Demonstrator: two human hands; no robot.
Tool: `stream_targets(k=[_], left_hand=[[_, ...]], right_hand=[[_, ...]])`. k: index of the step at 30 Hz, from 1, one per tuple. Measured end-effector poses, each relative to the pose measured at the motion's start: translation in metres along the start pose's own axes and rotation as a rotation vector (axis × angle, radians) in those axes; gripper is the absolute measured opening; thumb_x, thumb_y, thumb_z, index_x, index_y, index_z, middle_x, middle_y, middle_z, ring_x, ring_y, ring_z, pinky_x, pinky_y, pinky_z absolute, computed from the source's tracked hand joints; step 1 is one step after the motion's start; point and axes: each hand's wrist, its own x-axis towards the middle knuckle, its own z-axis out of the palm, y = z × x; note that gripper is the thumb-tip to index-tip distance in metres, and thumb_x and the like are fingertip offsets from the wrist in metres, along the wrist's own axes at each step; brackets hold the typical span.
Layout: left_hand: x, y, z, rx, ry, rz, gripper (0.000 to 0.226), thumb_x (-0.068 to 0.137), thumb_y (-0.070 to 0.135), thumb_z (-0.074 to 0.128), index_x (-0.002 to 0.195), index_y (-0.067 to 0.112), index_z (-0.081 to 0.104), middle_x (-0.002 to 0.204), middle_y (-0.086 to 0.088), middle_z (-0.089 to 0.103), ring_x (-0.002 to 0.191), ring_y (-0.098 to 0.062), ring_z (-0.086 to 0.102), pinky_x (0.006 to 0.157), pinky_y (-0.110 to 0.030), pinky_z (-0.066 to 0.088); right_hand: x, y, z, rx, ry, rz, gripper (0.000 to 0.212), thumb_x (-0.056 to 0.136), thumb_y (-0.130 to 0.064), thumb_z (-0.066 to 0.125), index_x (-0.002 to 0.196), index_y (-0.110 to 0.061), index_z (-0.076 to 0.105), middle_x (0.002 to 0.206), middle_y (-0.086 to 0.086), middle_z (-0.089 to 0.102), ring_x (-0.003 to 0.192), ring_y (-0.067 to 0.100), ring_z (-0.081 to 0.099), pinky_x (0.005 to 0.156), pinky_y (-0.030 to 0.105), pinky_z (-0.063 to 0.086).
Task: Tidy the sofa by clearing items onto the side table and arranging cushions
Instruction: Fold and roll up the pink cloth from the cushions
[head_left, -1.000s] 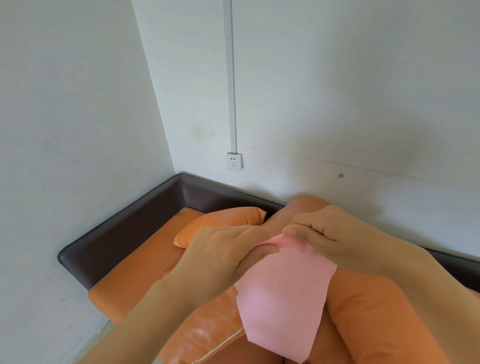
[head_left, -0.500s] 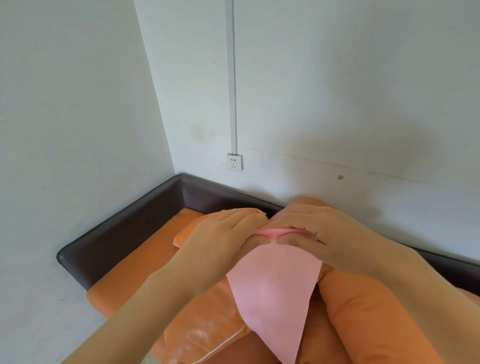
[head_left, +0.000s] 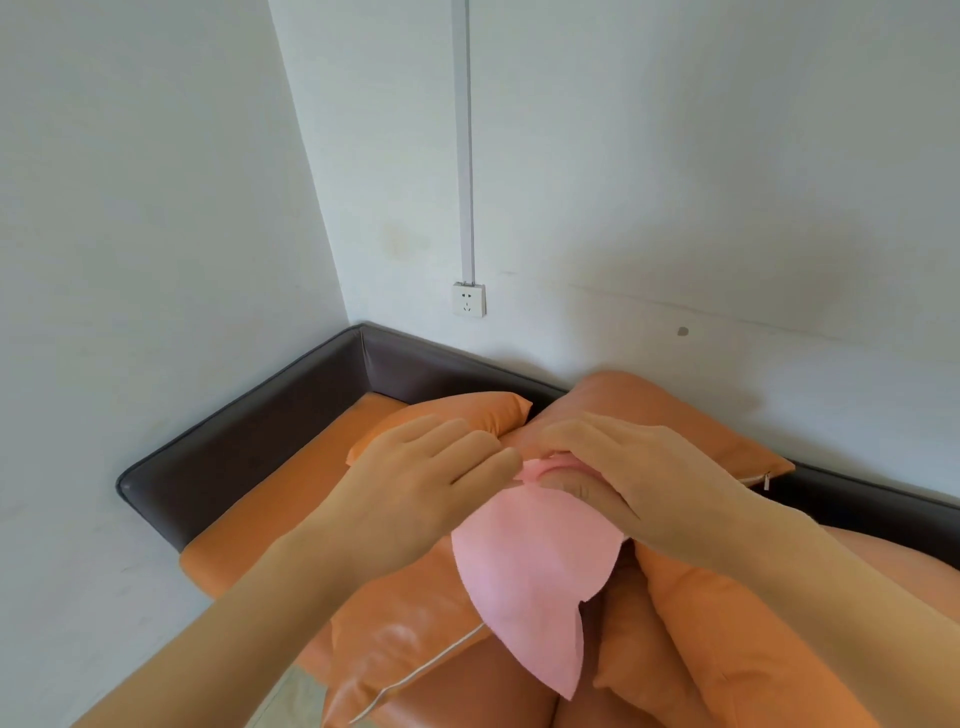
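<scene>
A pink cloth (head_left: 530, 571) hangs in front of me over the orange sofa (head_left: 260, 525). My left hand (head_left: 431, 483) pinches its top edge from the left. My right hand (head_left: 623, 478) holds the same top edge from the right, fingers curled over the folded fabric. The two hands nearly touch. The cloth's lower corner droops to a point above the cushions. An orange cushion (head_left: 467, 415) lies behind my left hand. A larger orange cushion (head_left: 675, 415) leans on the backrest behind my right hand. More orange cushions (head_left: 727, 639) lie below my right forearm.
The sofa has a dark brown back and armrest (head_left: 249, 441) set into a corner of white walls. A wall socket (head_left: 469, 300) with a cable duct is above the backrest. An orange cushion with a white zip edge (head_left: 405, 649) lies at the front.
My hands have drawn closer together and the cloth's top edge has bunched up. The hanging cloth is now narrower and folded into a point.
</scene>
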Motion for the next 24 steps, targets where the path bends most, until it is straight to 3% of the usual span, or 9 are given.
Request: stream_targets(k=[3, 5, 7, 10, 12, 15, 18, 21, 24], left_hand=[[-0.006, 0.000, 0.002, -0.051, -0.064, 0.018, 0.025, 0.101, 0.017, 0.052, 0.091, 0.007, 0.072, 0.083, -0.004, 0.065, 0.066, -0.020, 0.052, 0.060, -0.027, 0.034], [-0.014, 0.003, 0.007, -0.083, -0.093, 0.024, 0.013, 0.099, 0.016, 0.056, 0.099, 0.009, 0.067, 0.081, -0.003, 0.064, 0.064, -0.020, 0.052, 0.059, -0.028, 0.037], [-0.019, 0.007, 0.011, -0.163, -0.128, -0.046, 0.012, 0.095, 0.015, 0.061, 0.107, 0.012, 0.059, 0.078, -0.002, 0.062, 0.061, -0.018, 0.052, 0.053, -0.032, 0.042], [-0.023, 0.014, 0.010, -0.245, -0.163, -0.138, 0.018, 0.097, 0.025, 0.056, 0.113, 0.017, 0.054, 0.075, 0.001, 0.062, 0.057, -0.011, 0.043, 0.040, -0.033, 0.040], [-0.023, 0.016, 0.009, -0.309, -0.198, -0.162, 0.025, 0.096, 0.038, 0.053, 0.111, 0.019, 0.053, 0.073, 0.004, 0.060, 0.060, -0.008, 0.031, 0.040, -0.026, 0.035], [-0.026, 0.017, 0.010, -0.396, -0.241, -0.189, 0.023, 0.090, 0.045, 0.055, 0.096, 0.023, 0.052, 0.067, 0.008, 0.053, 0.064, -0.004, 0.023, 0.046, -0.019, 0.026], [-0.030, 0.020, 0.013, -0.526, -0.280, -0.255, 0.024, 0.090, 0.042, 0.057, 0.086, 0.019, 0.064, 0.069, 0.010, 0.057, 0.061, -0.002, 0.037, 0.044, -0.028, 0.038], [-0.030, 0.026, 0.017, -0.616, -0.287, -0.295, 0.025, 0.091, 0.039, 0.059, 0.087, 0.016, 0.068, 0.072, 0.010, 0.059, 0.065, 0.002, 0.038, 0.049, -0.027, 0.041], [-0.027, 0.033, 0.019, -0.651, -0.267, -0.331, 0.028, 0.093, 0.037, 0.056, 0.088, 0.013, 0.068, 0.071, 0.005, 0.060, 0.063, -0.005, 0.043, 0.053, -0.025, 0.042]], right_hand=[[-0.008, -0.010, 0.007, -0.060, 0.253, -0.163, 0.015, 0.096, -0.020, 0.048, 0.108, -0.014, 0.054, 0.094, 0.001, 0.063, 0.081, 0.018, 0.056, 0.068, 0.026, 0.045], [-0.011, -0.013, 0.018, -0.117, 0.287, -0.193, 0.018, 0.092, -0.013, 0.051, 0.110, -0.014, 0.051, 0.090, 0.002, 0.062, 0.078, 0.019, 0.053, 0.071, 0.027, 0.042], [-0.015, -0.016, 0.023, -0.116, 0.284, -0.167, 0.022, 0.090, -0.010, 0.048, 0.111, -0.013, 0.048, 0.084, 0.002, 0.061, 0.071, 0.019, 0.053, 0.064, 0.027, 0.043], [-0.019, -0.020, 0.023, -0.057, 0.211, -0.109, 0.027, 0.086, -0.010, 0.044, 0.112, -0.014, 0.048, 0.079, -0.001, 0.057, 0.062, 0.012, 0.047, 0.043, 0.025, 0.036], [-0.022, -0.019, 0.023, -0.005, 0.111, -0.095, 0.025, 0.088, -0.013, 0.043, 0.111, -0.015, 0.053, 0.081, -0.004, 0.056, 0.057, 0.010, 0.043, 0.038, 0.026, 0.033], [-0.025, -0.019, 0.019, 0.082, -0.005, -0.086, 0.030, 0.097, -0.039, 0.041, 0.105, -0.017, 0.059, 0.083, -0.008, 0.060, 0.050, 0.012, 0.046, 0.039, 0.028, 0.037], [-0.027, -0.021, 0.011, 0.094, -0.110, -0.067, 0.045, 0.088, -0.063, 0.040, 0.098, -0.023, 0.058, 0.077, -0.015, 0.058, 0.046, 0.011, 0.044, 0.037, 0.027, 0.037], [-0.030, -0.015, 0.013, 0.040, -0.197, -0.044, 0.032, 0.094, -0.052, 0.042, 0.099, -0.023, 0.055, 0.075, -0.012, 0.051, 0.055, 0.013, 0.049, 0.045, 0.027, 0.037], [-0.035, -0.012, 0.012, 0.030, -0.263, 0.013, 0.029, 0.096, -0.037, 0.043, 0.114, -0.018, 0.056, 0.098, 0.004, 0.062, 0.083, 0.026, 0.061, 0.065, 0.033, 0.045]])
